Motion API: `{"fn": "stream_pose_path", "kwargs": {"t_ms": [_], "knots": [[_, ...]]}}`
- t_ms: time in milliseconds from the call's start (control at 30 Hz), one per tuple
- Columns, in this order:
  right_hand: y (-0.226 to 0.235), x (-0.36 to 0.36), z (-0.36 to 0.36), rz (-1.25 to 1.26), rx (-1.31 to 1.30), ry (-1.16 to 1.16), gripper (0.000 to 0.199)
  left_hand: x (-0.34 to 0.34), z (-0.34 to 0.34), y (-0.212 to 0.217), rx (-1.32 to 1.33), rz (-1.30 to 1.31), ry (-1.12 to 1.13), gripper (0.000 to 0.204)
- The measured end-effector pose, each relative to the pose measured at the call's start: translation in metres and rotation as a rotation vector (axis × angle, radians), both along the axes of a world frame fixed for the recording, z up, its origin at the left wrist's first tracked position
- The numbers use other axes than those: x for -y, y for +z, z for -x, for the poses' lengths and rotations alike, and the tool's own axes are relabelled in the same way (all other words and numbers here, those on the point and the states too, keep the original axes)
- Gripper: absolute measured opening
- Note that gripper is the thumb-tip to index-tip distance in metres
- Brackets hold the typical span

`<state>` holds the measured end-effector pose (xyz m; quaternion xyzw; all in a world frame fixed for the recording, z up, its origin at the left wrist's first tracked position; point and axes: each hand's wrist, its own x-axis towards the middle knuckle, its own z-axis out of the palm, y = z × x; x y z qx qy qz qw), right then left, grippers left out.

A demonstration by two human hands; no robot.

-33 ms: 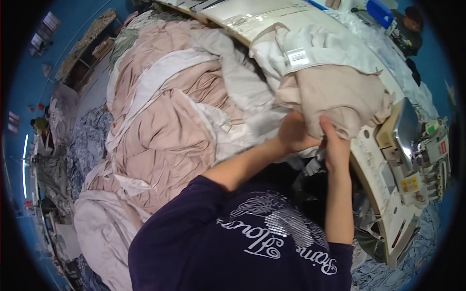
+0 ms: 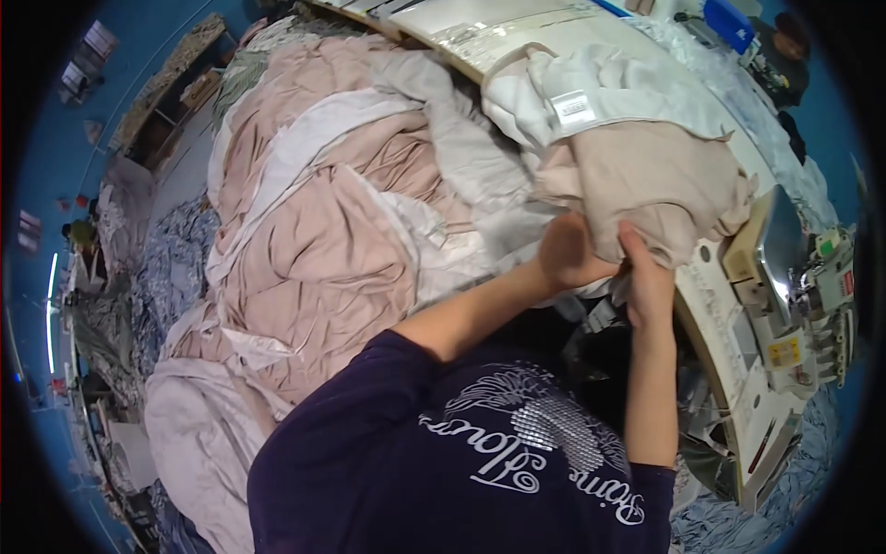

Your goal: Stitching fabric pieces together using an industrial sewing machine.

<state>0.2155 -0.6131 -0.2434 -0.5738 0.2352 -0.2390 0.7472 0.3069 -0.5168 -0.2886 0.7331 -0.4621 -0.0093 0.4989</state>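
A folded bundle of beige and white cloth point(image 2: 646, 175) lies on the white worktable point(image 2: 712, 309), with a small white label point(image 2: 572, 109) on its white part. Both of my hands are at the bundle's near edge. My left hand point(image 2: 568, 256) is closed on the edge from the left, its fingers partly hidden by the cloth and blurred. Close beside it, my right hand point(image 2: 646, 282) pinches the same edge, thumb on top and fingers underneath.
To the left spreads a large heap of pink and white fabric point(image 2: 323, 249). A sewing machine point(image 2: 784, 268) stands on the table at the right. Beyond the table are clear plastic wrapping point(image 2: 780, 152), a blue bin point(image 2: 727, 25) and another person point(image 2: 786, 65).
The whole picture has shifted slightly to the right. My hands keep their hold on the bundle, with hardly any movement against it.
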Motion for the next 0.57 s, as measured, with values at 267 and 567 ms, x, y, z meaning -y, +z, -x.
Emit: {"fn": "stream_pose_path", "kwargs": {"t_ms": [267,567], "knots": [[-0.007,-0.019,0.013,0.444,-0.036,0.359,0.032,-0.069,-0.132,-0.003,-0.9,0.63,0.066,0.04],[-0.015,-0.028,0.008,0.422,-0.224,0.595,0.023,-0.21,0.057,0.3,0.509,0.469,1.33,0.037]]}}
